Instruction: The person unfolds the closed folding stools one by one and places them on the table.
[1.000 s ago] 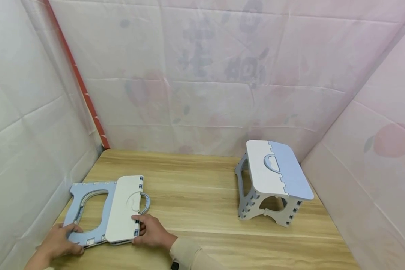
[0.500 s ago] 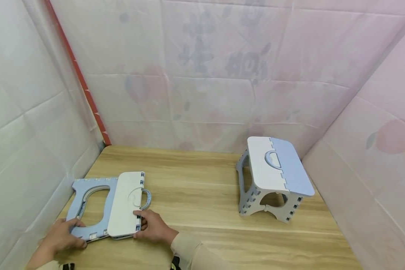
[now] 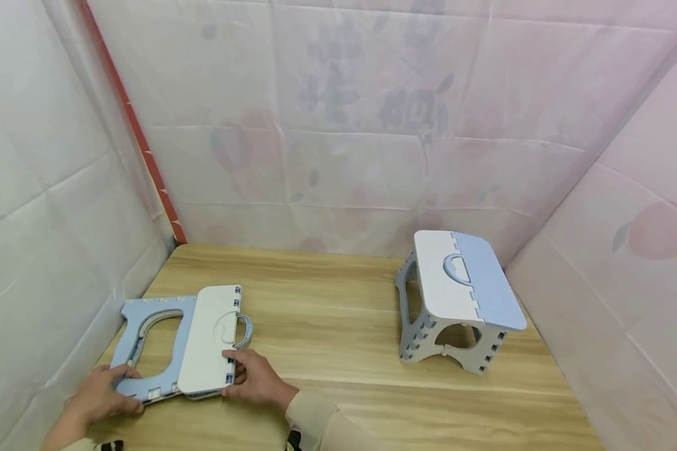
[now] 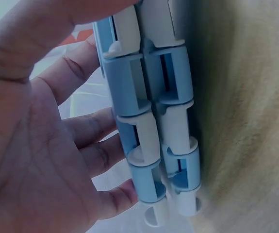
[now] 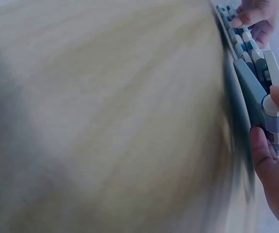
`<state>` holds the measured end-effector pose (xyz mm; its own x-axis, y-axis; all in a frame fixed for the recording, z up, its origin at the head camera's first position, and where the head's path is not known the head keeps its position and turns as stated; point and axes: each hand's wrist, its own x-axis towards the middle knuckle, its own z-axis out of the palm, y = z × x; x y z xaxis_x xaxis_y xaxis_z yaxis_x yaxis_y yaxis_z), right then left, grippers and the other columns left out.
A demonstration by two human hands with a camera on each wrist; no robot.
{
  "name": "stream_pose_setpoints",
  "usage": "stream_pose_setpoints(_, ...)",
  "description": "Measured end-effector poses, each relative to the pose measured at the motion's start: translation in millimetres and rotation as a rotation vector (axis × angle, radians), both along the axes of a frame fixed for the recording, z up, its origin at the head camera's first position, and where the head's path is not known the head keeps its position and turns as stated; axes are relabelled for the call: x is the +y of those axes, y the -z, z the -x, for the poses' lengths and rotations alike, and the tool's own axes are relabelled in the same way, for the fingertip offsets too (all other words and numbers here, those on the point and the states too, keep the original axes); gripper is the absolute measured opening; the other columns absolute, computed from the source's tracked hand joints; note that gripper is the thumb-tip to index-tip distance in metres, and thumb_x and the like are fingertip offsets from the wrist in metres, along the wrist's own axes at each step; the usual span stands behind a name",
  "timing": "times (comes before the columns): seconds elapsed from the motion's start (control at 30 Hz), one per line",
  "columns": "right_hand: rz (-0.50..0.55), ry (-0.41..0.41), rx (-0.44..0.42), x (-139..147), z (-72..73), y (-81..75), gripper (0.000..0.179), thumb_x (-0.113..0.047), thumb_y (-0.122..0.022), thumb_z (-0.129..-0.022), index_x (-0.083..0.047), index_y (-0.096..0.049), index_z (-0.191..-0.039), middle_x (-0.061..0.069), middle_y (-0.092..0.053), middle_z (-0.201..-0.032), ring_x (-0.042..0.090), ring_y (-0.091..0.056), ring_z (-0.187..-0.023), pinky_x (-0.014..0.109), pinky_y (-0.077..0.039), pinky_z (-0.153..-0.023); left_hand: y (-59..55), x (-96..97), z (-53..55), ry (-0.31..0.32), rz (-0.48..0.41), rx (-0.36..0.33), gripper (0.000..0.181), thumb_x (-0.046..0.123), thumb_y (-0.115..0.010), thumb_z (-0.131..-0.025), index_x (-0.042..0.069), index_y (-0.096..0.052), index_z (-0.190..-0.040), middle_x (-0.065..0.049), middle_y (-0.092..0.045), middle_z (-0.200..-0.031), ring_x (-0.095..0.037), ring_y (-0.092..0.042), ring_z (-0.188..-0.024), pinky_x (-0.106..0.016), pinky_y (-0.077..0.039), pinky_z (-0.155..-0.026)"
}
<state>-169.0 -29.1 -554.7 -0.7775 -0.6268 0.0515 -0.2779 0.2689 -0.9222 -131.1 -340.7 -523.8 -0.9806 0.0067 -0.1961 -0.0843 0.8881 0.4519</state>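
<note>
A folding step stool (image 3: 205,344), folded flat, lies at the left of the wooden table in the head view. Its white seat panel faces up, its pale blue leg frame (image 3: 182,351) extends left, and a small blue handle (image 3: 249,332) sticks out to the right. My left hand (image 3: 98,396) grips the near left corner of the leg frame. In the left wrist view its fingers lie behind the row of blue and white hinges (image 4: 151,121). My right hand (image 3: 257,379) pinches the seat panel's right edge near the front, thumb and fingers on opposite faces.
A second folding stool (image 3: 448,275), white and blue, stands unfolded at the right of the table (image 3: 327,351). Pale printed sheets (image 3: 344,169) enclose the back and sides. A red strip (image 3: 146,153) runs down the back left corner.
The head view has shifted slightly. Both hands keep their hold on the folded stool, which has stayed nearly still; the standing stool has not moved.
</note>
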Motion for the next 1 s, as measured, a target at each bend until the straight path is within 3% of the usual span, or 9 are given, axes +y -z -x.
stream_pose_setpoints(0.1,0.01,0.006,-0.004,0.3,-0.4,-3.1,0.069,0.002,-0.076,-0.074,-0.002,-0.044,-0.136,-0.004,-0.049,-0.1,0.0,-0.051,-0.082,0.016,-0.048,-0.07,-1.3,0.3,-0.2,0.034,0.004,0.064,0.051,0.034,-0.088,-0.05,0.012,-0.065,-0.089,-0.019,-0.053,-0.091,-0.03,-0.049,-0.08,-0.038,-0.039,-0.063)
stream_pose_setpoints(0.3,0.024,0.007,-0.007,3.8,-0.7,-3.4,0.071,0.002,-0.076,-0.073,0.0,-0.043,-0.136,-0.002,-0.049,-0.102,0.0,-0.052,-0.083,0.016,-0.048,-0.071,0.8,3.9,-2.4,0.043,-0.02,0.114,0.051,0.031,-0.089,-0.047,0.012,-0.065,-0.087,-0.017,-0.056,-0.089,-0.028,-0.049,-0.079,-0.038,-0.039,-0.066)
stream_pose_setpoints(0.43,0.046,0.022,0.061,8.5,-0.6,-5.5,0.072,0.0,-0.077,-0.074,-0.001,-0.042,-0.137,0.002,-0.051,-0.107,0.003,-0.053,-0.086,0.016,-0.048,-0.071,2.2,7.2,-2.4,0.032,-0.052,0.12,0.051,0.03,-0.089,-0.048,0.01,-0.066,-0.09,-0.015,-0.057,-0.091,-0.025,-0.048,-0.077,-0.037,-0.038,-0.066)
stream_pose_setpoints(0.57,0.048,0.027,0.111,13.3,-0.8,-7.5,0.075,-0.004,-0.077,-0.075,-0.003,-0.038,-0.14,0.005,-0.051,-0.112,0.005,-0.053,-0.09,0.017,-0.047,-0.074,2.4,10.6,-1.5,0.021,-0.054,0.123,0.052,0.029,-0.088,-0.051,0.009,-0.066,-0.094,-0.023,-0.057,-0.097,-0.029,-0.05,-0.082,-0.038,-0.039,-0.068)
stream_pose_setpoints(0.73,0.104,0.059,0.07,17.7,-4.4,-7.0,0.078,-0.002,-0.077,-0.074,-0.003,-0.035,-0.141,0.005,-0.05,-0.115,0.005,-0.053,-0.093,0.02,-0.047,-0.077,4.1,16.1,-2.2,0.017,-0.078,0.162,0.055,0.027,-0.089,-0.049,0.007,-0.068,-0.095,-0.033,-0.053,-0.103,-0.037,-0.051,-0.088,-0.042,-0.04,-0.071)
stream_pose_setpoints(1.0,0.226,0.115,0.037,22.3,-2.5,-11.3,0.083,0.007,-0.077,-0.07,0.001,-0.033,-0.14,0.01,-0.052,-0.115,0.008,-0.054,-0.095,0.029,-0.049,-0.082,6.4,20.9,2.9,0.02,-0.083,0.207,0.054,0.031,-0.088,-0.051,0.008,-0.069,-0.096,-0.03,-0.054,-0.104,-0.039,-0.05,-0.09,-0.043,-0.039,-0.071)
